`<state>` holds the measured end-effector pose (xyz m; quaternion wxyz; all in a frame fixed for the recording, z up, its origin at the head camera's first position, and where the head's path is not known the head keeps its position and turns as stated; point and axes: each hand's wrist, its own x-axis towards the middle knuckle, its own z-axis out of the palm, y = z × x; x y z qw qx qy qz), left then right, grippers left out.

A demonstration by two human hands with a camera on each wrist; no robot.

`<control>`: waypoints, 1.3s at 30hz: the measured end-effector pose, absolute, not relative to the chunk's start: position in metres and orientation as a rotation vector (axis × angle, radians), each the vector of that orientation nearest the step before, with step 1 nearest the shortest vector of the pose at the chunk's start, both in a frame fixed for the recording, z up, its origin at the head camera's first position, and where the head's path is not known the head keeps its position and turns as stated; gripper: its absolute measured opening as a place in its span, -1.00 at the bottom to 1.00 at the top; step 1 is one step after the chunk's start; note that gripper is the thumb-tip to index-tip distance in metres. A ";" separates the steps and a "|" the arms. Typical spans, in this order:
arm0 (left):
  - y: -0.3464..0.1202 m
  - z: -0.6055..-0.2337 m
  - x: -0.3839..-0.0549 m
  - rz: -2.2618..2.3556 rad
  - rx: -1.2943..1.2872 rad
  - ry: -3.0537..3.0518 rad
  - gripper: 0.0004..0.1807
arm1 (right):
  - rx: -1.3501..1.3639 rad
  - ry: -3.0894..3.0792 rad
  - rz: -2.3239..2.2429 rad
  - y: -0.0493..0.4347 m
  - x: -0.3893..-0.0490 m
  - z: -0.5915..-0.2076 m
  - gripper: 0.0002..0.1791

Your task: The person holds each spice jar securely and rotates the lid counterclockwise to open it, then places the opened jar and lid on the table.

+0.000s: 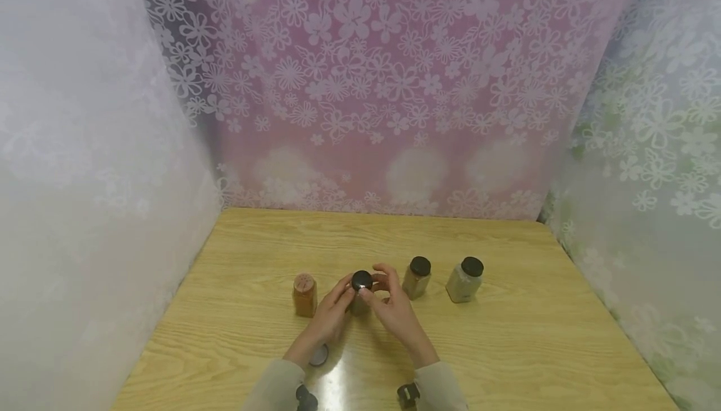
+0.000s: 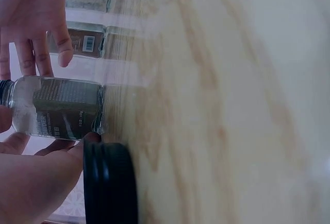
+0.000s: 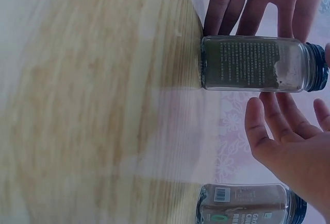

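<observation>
A glass spice jar with a black lid stands upright on the table between both hands. Its label and greenish-brown contents show in the left wrist view, where the jar appears sideways. My left hand holds the jar from the left, fingers round its body. From the right, my right hand has its thumb on the lid's near edge and its index finger bent behind. In the right wrist view the lower fingers of the right hand are spread beside the jar.
On the left stands an uncapped orange-brown spice jar with a shaker top. A loose lid lies by the left wrist. Two black-lidded jars, one darker and one paler, stand at right. Flowered curtains surround the wooden table.
</observation>
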<state>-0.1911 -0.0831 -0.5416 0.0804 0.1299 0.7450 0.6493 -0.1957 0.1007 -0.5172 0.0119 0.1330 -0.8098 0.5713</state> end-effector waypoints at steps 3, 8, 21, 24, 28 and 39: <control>-0.083 -0.542 -0.191 1.946 0.389 2.221 -0.43 | 0.395 -2.521 1.779 0.100 -0.195 -0.518 -0.45; -0.083 -0.543 -0.192 1.971 0.388 2.201 -0.43 | 0.439 -2.514 1.764 0.100 -0.195 -0.518 -0.49; -0.089 -0.538 -0.184 1.944 0.400 2.177 -0.40 | 0.397 -2.524 1.789 0.094 -0.185 -0.516 -0.43; -0.089 -0.537 -0.182 1.947 0.385 2.185 -0.40 | 0.392 -2.522 1.781 0.093 -0.183 -0.516 -0.47; -0.090 -0.537 -0.182 1.953 0.389 2.191 -0.40 | 0.427 -2.533 1.745 0.094 -0.182 -0.517 -0.46; -0.095 -0.539 -0.180 1.931 0.417 2.201 -0.40 | 0.373 -2.519 1.761 0.088 -0.178 -0.517 -0.38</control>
